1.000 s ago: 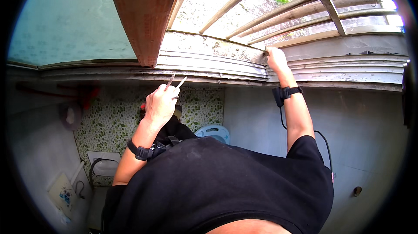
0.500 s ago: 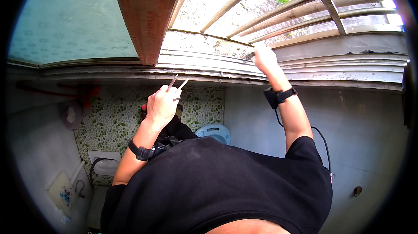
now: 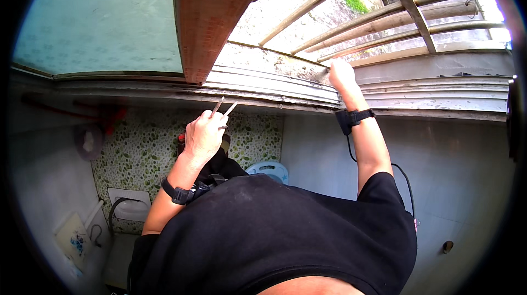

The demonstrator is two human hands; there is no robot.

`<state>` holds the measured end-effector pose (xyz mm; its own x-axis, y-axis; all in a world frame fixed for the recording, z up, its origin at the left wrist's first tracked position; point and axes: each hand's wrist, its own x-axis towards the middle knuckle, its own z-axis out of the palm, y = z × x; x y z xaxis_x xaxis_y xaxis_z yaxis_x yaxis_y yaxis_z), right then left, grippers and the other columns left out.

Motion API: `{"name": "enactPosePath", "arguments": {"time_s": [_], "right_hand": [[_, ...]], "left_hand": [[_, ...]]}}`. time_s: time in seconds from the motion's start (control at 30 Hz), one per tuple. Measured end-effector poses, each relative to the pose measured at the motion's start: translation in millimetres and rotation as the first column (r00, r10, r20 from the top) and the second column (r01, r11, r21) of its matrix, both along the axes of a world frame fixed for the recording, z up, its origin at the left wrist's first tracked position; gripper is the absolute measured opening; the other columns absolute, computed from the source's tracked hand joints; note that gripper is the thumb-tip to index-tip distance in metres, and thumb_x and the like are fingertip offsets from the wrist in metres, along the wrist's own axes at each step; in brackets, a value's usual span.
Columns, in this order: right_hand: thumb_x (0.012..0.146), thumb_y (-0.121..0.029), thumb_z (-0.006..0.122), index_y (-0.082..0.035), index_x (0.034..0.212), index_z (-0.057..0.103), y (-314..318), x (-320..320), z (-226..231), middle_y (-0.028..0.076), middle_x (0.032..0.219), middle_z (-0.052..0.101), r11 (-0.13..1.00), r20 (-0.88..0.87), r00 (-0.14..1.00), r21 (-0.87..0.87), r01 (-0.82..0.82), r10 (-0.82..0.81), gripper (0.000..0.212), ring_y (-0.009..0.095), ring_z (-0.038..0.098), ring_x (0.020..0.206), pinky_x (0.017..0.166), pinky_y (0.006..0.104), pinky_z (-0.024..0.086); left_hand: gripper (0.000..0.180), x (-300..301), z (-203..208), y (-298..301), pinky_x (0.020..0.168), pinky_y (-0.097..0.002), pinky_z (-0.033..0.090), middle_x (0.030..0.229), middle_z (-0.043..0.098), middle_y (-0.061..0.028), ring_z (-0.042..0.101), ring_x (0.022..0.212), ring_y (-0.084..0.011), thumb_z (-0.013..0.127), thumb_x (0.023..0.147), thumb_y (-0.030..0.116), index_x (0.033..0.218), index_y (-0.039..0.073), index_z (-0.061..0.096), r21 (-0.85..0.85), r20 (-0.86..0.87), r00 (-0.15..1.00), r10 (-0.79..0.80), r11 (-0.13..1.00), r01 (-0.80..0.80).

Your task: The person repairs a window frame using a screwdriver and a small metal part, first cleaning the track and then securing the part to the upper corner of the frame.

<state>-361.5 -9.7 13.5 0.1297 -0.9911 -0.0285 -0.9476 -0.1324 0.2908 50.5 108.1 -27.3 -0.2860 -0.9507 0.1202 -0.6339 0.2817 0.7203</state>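
Note:
My left hand point(image 3: 204, 137) is closed round several thin rods point(image 3: 218, 106) that stick out past the fingers. One is dark grey, another is pale, and a short dark end shows lower down. It hovers just below the edge of the window sill. Reaching farther out, my right hand point(image 3: 342, 78) is a fist over the sliding window track point(image 3: 269, 83), close to the outer ledge. What lies in that fist is hidden by the fingers and washed out by glare.
A brown-wrapped window post point(image 3: 206, 26) stands beside a frosted pane point(image 3: 104, 26). Metal bars point(image 3: 335, 23) cross the opening. Below are a light blue plastic stool or basin point(image 3: 269, 170), a pebble-patterned floor point(image 3: 148, 152) and a white squat toilet point(image 3: 129, 204). A black cable point(image 3: 407, 182) trails from my right wrist strap.
The view has shifted slightly, so the window post sits farther right. My right hand has moved a little along the track, and the dark bit beside it shows less. My left hand keeps its grip.

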Motion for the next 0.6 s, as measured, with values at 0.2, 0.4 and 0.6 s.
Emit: {"name": "enactPosePath", "arguments": {"time_s": [0.2, 0.4, 0.6], "right_hand": [[0.072, -0.009, 0.061, -0.004, 0.091, 0.062, 1, 48, 27, 0.019, 0.086, 0.062, 0.994, 0.273, 0.959, 0.058, -0.093, 0.074, 0.020, 0.035, 0.059, 0.085, 0.076, 0.0418, 0.047], [0.070, -0.006, 0.053, -0.001, 0.077, 0.064, 7, 0, 21, 0.021, 0.078, 0.062, 0.978, -0.043, 0.989, 0.149, 0.149, -0.144, 0.013, 0.035, 0.061, 0.080, 0.073, 0.0431, 0.048], [0.071, -0.008, 0.055, 0.002, 0.079, 0.062, 10, 95, 26, 0.022, 0.078, 0.062, 0.987, 0.068, 0.997, 0.156, 0.036, -0.047, 0.015, 0.035, 0.061, 0.080, 0.074, 0.0423, 0.048]], "left_hand": [[0.011, -1, 2, -1, 0.059, -0.0399, 0.049, 0.075, 0.054, -0.0106, 0.059, 0.068, -0.0300, 0.063, 0.076, 0.014, 0.084, 0.008, 0.058, 0.000, -0.021, 1.000, 0.012, 1.000, -0.012], [0.008, -1, 5, -2, 0.059, -0.0418, 0.048, 0.075, 0.057, -0.0154, 0.058, 0.069, -0.0352, 0.057, 0.081, 0.012, 0.082, 0.004, 0.058, 0.025, -0.060, 0.998, 0.021, 0.999, -0.020], [0.009, -1, 8, -4, 0.059, -0.0419, 0.047, 0.075, 0.057, -0.0155, 0.058, 0.068, -0.0352, 0.058, 0.081, 0.012, 0.082, 0.003, 0.058, 0.031, -0.051, 0.999, 0.012, 0.999, -0.010]]}}
